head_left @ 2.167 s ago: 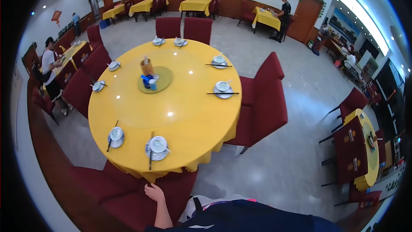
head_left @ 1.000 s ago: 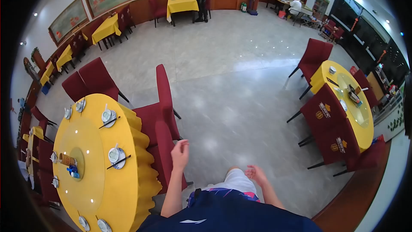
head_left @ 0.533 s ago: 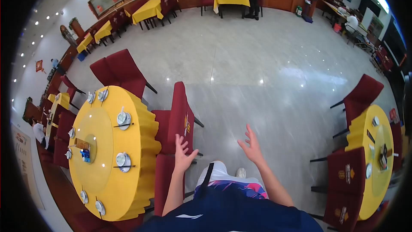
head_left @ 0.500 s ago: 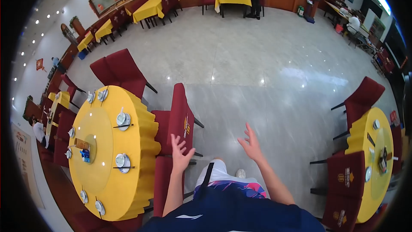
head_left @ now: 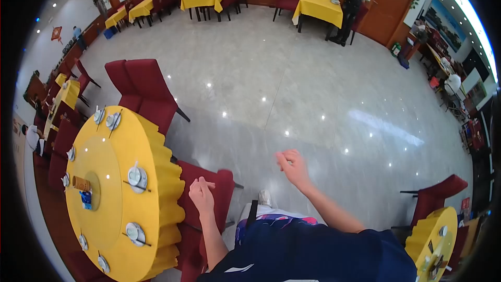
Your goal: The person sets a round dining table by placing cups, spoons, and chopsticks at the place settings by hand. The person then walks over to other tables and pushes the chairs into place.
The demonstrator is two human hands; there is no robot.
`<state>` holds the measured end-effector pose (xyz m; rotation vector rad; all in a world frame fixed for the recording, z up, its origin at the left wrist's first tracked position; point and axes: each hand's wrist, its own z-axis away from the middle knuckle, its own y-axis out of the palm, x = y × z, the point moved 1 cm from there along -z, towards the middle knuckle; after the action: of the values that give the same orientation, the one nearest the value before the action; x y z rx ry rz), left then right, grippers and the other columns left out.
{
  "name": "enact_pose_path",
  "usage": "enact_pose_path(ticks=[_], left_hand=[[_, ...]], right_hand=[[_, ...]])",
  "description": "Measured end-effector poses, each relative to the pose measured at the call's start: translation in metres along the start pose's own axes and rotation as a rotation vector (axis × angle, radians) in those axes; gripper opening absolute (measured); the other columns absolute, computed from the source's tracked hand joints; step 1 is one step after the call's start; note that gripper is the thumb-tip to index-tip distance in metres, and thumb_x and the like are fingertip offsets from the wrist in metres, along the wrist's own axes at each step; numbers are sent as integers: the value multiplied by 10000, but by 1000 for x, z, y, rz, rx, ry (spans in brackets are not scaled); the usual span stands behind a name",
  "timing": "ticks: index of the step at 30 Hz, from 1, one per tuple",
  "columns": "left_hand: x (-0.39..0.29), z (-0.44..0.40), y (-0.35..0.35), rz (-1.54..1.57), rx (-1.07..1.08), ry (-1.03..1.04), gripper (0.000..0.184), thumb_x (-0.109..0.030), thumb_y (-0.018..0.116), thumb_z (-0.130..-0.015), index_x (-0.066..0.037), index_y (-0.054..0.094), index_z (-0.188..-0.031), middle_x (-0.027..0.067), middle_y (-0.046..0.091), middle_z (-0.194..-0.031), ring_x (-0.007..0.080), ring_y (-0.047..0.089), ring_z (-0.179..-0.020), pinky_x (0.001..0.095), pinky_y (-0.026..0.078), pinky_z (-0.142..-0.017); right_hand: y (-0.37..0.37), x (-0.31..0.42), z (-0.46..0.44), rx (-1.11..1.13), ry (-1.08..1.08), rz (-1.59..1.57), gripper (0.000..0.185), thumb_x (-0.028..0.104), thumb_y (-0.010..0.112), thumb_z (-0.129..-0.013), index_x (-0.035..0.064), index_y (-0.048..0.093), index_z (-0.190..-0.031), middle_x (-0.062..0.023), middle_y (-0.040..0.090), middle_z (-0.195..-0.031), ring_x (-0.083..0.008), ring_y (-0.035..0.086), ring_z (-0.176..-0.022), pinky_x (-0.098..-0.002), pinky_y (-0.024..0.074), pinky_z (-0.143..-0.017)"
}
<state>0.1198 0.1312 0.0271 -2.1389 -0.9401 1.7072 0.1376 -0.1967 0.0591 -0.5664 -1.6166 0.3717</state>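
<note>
My left hand (head_left: 202, 194) is raised with its fingers curled in, in front of a dark red chair (head_left: 216, 190) beside the round table. It holds nothing that I can see. Out over the grey floor (head_left: 250, 83), my right hand (head_left: 293, 168) is bent at the wrist with its fingers closed, and nothing shows in it. Closest to the left hand on the table stand a bowl-and-plate setting (head_left: 136, 177) with chopsticks and a second place setting (head_left: 135, 233).
The round table (head_left: 141, 146) has a yellow cloth, a glass turntable and several settings. Two joined red chairs (head_left: 143, 91) stand behind it. Another round table (head_left: 441, 230) is at lower right. A person in black (head_left: 352, 8) stands by a far yellow table (head_left: 318, 8).
Both hands have gone from spread fingers to closed ones. The view has turned and moved forward: the right-hand table slid down, and the far table shifted right and lower.
</note>
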Motion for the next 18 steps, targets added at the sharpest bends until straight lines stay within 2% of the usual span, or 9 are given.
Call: enact_pose_path(ticks=[3, 5, 7, 8, 10, 11, 13, 15, 18], left_hand=[[-10, -81, 60, 200, -65, -31, 287, -184, 486, -969, 18, 689, -991, 131, 711, -843, 285, 642, -763, 389, 467, -877], [-41, -132, 79, 332, 155, -300, 272, -169, 507, -954, 20, 683, -1040, 146, 715, -914, 284, 649, -814, 376, 470, -860], [-26, -179, 114, 290, 227, -294, 251, -151, 532, -935, 25, 695, -1010, 155, 711, -968, 299, 647, -831, 396, 488, -823], [-8, -198, 135, 191, 249, -137, 249, -165, 548, -926, 20, 708, -974, 159, 709, -979, 307, 649, -817, 406, 498, -800], [22, -251, 182, 88, 269, 58, 251, -179, 564, -917, 16, 721, -938, 163, 708, -990, 314, 650, -803, 416, 507, -777], [35, -272, 204, -55, 245, 240, 262, -203, 573, -910, 8, 729, -899, 166, 709, -968, 332, 645, -785, 419, 511, -761], [61, -309, 242, -217, 245, 410, 278, -227, 582, -904, 1, 736, -860, 170, 711, -947, 351, 640, -766, 422, 515, -744], [90, -335, 273, -199, 540, -206, 331, -297, 597, -901, 1, 736, -859, 164, 710, -858, 278, 650, -771, 366, 509, -762], [115, -352, 304, 1, 322, -687, 364, -336, 602, -905, 3, 735, -885, 134, 700, -784, 175, 621, -737, 323, 488, -722]], right_hand=[[-25, 2, -82, 35, 180, -377, 265, 225, 559, -960, 2, 697, -1000, -101, 683, -863, -179, 627, -902, -333, 492, -774], [-26, -15, -124, 74, 382, -652, 306, 233, 521, -982, 2, 722, -994, -108, 693, -889, -187, 631, -933, -348, 499, -808], [-25, -45, -169, 94, 337, -581, 351, 249, 514, -988, 16, 631, -1224, -148, 710, -938, -197, 634, -985, -369, 473, -901], [-20, -72, -186, 85, 336, -598, 351, 249, 514, -988, 16, 631, -1224, -148, 710, -938, -197, 634, -985, -369, 473, -901], [-6, -123, -237, 99, -96, -131, 465, 262, 515, -988, -20, 490, -1357, -165, 710, -1012, -181, 638, -987, -339, 446, -953], [-3, -130, -271, 84, -94, -140, 465, 262, 515, -988, -20, 490, -1357, -165, 710, -1012, -181, 638, -987, -339, 446, -953], [4, -135, -324, 261, 350, -501, 520, 265, 530, -980, -31, 426, -1395, -211, 636, -1205, -213, 595, -1135, -325, 398, -1014], [23, -159, -386, 308, 440, -566, 522, 270, 533, -978, -32, 431, -1391, -219, 581, -1281, -220, 540, -1213, -325, 367, -1047], [58, -189, -509, 317, 202, -427, 543, 264, 550, -965, -12, 409, -1410, -243, 394, -1459, -276, 375, -1377, -346, 299, -1110]])
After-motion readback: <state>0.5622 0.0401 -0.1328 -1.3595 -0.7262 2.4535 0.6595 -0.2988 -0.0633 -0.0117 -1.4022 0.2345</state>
